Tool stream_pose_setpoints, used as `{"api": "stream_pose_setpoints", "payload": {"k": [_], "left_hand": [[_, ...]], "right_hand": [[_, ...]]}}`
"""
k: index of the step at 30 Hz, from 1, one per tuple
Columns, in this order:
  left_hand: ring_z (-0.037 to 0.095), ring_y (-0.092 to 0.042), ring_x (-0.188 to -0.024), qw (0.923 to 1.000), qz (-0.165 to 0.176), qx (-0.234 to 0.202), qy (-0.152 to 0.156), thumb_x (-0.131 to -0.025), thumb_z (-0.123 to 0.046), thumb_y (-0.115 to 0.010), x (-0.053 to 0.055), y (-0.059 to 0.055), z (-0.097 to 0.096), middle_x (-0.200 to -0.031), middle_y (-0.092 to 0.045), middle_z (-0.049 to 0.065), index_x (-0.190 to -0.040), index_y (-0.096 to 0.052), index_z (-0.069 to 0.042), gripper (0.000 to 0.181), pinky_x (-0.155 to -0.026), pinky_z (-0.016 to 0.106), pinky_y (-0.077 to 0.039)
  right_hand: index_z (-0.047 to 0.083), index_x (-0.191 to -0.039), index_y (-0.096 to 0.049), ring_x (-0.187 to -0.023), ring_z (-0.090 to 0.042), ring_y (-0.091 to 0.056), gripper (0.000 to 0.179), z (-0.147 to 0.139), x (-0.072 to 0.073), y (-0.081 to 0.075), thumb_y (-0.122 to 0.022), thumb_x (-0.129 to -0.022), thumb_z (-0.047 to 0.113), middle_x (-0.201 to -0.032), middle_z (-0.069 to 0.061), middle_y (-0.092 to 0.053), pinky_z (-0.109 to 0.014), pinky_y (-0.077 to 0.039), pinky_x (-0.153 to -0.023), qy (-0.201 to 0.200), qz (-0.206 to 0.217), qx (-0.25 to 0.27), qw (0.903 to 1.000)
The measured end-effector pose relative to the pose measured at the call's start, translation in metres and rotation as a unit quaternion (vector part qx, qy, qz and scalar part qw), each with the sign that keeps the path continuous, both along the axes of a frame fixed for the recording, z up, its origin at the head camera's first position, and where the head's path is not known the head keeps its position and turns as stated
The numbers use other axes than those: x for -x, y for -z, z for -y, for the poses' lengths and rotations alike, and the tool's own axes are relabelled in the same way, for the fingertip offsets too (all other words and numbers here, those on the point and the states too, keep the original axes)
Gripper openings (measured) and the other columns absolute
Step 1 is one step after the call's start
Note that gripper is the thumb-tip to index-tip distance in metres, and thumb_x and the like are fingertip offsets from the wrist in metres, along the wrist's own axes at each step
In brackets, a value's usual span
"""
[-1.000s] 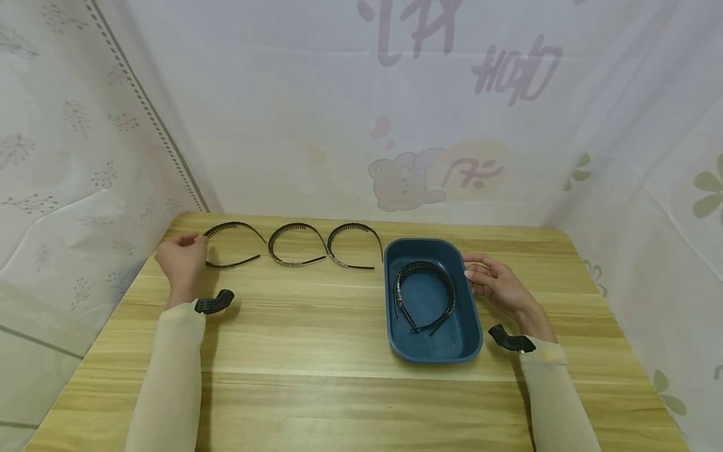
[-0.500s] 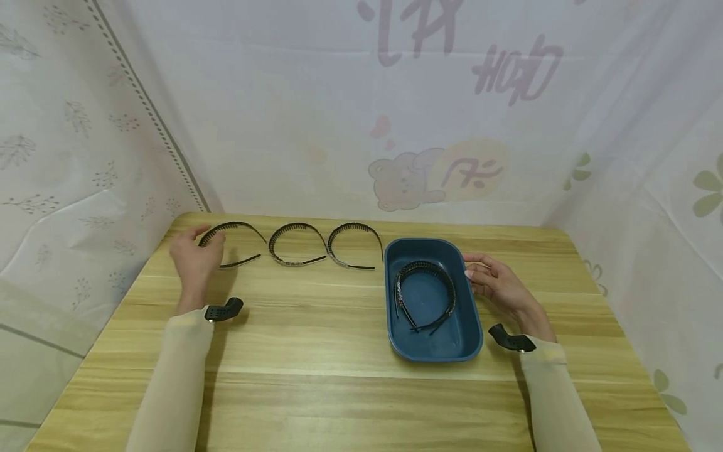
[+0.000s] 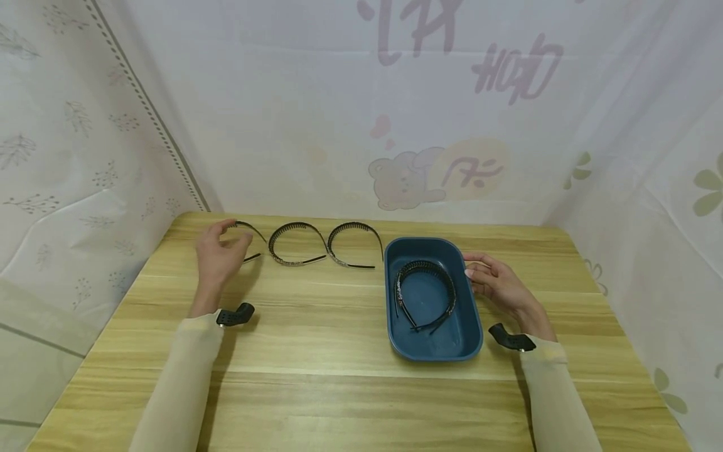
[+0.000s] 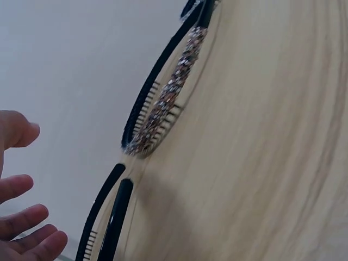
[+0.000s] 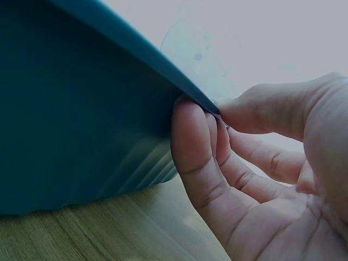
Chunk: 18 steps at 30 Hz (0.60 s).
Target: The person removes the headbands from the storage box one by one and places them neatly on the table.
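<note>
Holding nothing, my left grip (image 3: 218, 254), nearer, hangs loose at the curved side of the leftmost toothed headband (image 4: 116, 220) on the desk (image 3: 316, 339), ends pointing right; right grip (image 3: 501, 289) pinches blue bin (image 5: 81, 119) rim.

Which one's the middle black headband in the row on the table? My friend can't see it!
On the pale wooden table, find the blue rectangular plastic tray. Left of it, skip the first thin black toothed headband. The middle headband is the next thin black one, with a speckled glittery strip: only it has a row neighbour on both sides.
</note>
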<state>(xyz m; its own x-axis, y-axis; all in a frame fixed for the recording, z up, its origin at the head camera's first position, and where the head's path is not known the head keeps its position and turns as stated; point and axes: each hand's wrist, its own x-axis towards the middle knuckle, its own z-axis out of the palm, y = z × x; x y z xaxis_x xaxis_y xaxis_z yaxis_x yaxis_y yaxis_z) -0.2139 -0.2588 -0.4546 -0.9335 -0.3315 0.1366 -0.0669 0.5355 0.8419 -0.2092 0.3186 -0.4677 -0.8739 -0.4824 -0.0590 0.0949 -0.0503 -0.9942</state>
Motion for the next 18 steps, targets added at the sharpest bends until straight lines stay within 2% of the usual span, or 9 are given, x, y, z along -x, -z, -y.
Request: {"api": "stream_pose_setpoints", "payload": {"k": [8, 14, 18], "left_hand": [[0.046, -0.041, -0.140, 0.9972, -0.031, 0.032, 0.060, -0.099, -0.032, -0.067, 0.002, 0.002, -0.016, -0.149, -0.045, 0.028, -0.148, -0.049, 0.000, 0.061, -0.110, 0.060, -0.044], [0.045, -0.044, -0.139, 0.9943, -0.053, 0.045, 0.080, -0.098, -0.031, -0.070, 0.006, 0.003, -0.030, -0.148, -0.050, 0.027, -0.146, -0.051, 0.001, 0.060, -0.107, 0.059, -0.046], [0.045, -0.044, -0.138, 0.9936, -0.053, 0.042, 0.090, -0.099, -0.031, -0.070, 0.006, 0.004, -0.040, -0.148, -0.048, 0.027, -0.147, -0.050, 0.000, 0.061, -0.107, 0.058, -0.046]], "right_hand": [[-0.005, -0.148, -0.039, -0.089, -0.011, -0.071, 0.045, 0.000, 0.001, -0.001, -0.054, -0.106, 0.003, -0.106, -0.001, -0.072, -0.024, -0.061, -0.077, 0.006, 0.007, -0.005, 0.9999], [-0.005, -0.148, -0.039, -0.088, -0.011, -0.071, 0.046, 0.000, 0.001, 0.000, -0.054, -0.106, 0.004, -0.104, -0.001, -0.071, -0.025, -0.061, -0.076, 0.009, 0.010, -0.009, 0.9999], [-0.004, -0.149, -0.039, -0.087, -0.010, -0.070, 0.047, -0.001, 0.002, 0.001, -0.056, -0.106, 0.006, -0.103, -0.001, -0.071, -0.025, -0.061, -0.076, 0.011, 0.012, -0.012, 0.9998]]}}
